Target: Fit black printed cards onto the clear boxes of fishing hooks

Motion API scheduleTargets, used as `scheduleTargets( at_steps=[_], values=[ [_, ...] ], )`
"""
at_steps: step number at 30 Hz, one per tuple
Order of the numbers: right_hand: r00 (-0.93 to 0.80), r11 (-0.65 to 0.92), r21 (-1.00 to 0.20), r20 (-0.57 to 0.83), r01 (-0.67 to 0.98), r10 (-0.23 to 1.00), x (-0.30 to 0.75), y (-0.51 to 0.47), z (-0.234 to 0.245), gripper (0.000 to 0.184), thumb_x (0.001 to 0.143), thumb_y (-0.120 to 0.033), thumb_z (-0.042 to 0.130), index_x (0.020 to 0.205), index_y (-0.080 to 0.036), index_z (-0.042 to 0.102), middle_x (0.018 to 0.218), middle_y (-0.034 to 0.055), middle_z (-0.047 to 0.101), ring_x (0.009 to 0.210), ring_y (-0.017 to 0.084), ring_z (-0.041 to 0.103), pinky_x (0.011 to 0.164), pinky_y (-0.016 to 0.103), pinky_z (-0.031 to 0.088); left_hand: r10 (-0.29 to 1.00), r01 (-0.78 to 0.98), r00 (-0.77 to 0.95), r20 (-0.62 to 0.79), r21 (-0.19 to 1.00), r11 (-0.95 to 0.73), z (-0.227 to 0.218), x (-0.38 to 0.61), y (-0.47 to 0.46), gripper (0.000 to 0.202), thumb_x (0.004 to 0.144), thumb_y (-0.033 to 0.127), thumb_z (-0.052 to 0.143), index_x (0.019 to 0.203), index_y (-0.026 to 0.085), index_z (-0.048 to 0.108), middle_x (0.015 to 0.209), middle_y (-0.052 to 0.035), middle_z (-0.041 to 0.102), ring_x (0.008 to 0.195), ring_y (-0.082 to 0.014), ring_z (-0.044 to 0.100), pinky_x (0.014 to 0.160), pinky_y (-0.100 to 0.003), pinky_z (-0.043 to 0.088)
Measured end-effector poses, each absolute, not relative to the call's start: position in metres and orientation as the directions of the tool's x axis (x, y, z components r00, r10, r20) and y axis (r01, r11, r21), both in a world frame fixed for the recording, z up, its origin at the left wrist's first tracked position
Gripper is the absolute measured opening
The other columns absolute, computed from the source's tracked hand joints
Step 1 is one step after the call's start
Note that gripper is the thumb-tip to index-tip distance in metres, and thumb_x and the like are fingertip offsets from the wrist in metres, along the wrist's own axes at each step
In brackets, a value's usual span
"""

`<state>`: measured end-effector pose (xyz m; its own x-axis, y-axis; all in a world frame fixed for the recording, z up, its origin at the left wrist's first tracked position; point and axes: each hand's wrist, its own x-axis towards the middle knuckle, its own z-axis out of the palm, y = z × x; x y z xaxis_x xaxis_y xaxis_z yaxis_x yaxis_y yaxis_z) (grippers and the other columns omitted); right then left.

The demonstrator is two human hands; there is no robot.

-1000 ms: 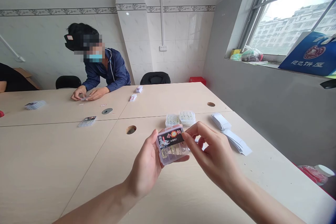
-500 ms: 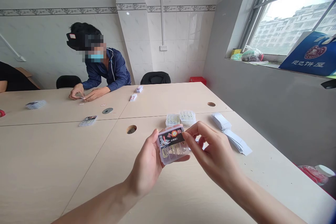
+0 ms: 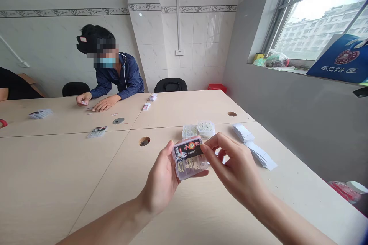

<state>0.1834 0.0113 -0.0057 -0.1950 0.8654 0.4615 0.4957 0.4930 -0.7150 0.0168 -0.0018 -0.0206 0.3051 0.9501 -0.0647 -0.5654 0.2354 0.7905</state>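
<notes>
My left hand (image 3: 161, 178) cradles a small clear plastic box of fish hooks (image 3: 188, 172), tilted towards me, with its thumb along the left side and its fingers underneath. Gold-coloured hooks show through the box's compartments. Across the upper part of the lid lies a black label (image 3: 186, 152) with red and white print. At the label's right end, my right hand (image 3: 230, 157) has thumb and forefinger pinched together on its edge. Beyond my hands, stacked clear hook boxes (image 3: 206, 127) stand on the table, partly hidden at the bottom.
White label sheets (image 3: 260, 156) lie fanned out to the right. Another labelled box (image 3: 97, 132) rests on the left, near a cable hole (image 3: 144, 141). Across the table (image 3: 115, 199), a masked person (image 3: 120, 74) handles small pieces; a stack of cards (image 3: 40, 113) lies beside them.
My hands and the box stay almost still, with fingers at the label's right end. Across the table, the person's hands have moved apart, one lifting a small piece.
</notes>
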Motion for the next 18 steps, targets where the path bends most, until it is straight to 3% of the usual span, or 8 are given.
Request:
scheduleTargets(
  at_steps=[18],
  values=[
    [-0.199, 0.499, -0.71, 0.466, 0.496, 0.862, 0.1844, 0.0099, -0.0062, 0.023, 0.095, -0.031, 0.05, 0.075, -0.021, 0.054, 0.073, -0.0002, 0.062, 0.06, 0.013, 0.055, 0.047, 0.027, 0.04, 0.95, -0.576, 0.307, -0.055, 0.784, 0.232, -0.0205, 0.0168, -0.0016, 0.049, 0.096, 0.049, 0.037, 0.127, 0.019, 0.061, 0.136, -0.0084, 0.06, 0.127, -0.0321, 0.05, 0.1, -0.049, 0.046]
  ],
)
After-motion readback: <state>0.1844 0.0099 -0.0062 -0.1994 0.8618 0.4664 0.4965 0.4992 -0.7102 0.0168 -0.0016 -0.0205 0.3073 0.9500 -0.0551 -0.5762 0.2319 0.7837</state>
